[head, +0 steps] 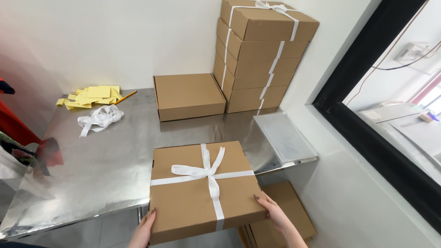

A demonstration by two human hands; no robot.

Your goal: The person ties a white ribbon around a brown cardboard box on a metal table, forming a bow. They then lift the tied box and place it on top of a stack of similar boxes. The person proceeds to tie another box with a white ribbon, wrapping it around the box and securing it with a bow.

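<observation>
A flat brown cardboard box [188, 206] tied with a white ribbon and bow [205, 172] hangs partly over the front edge of a steel table [92, 170]. My left hand [143, 229] grips its near left corner from below. Along the box's near right edge, my right hand [275, 216] holds on with fingers spread over the corner.
A plain brown box [187, 95] lies at the table's back. Beside it stands a stack of several ribbon-tied boxes [259, 55] against the wall. Loose white ribbon [98, 117], yellow paper slips [92, 95] and a pencil [126, 96] lie at the left. Another box [287, 216] sits on the floor.
</observation>
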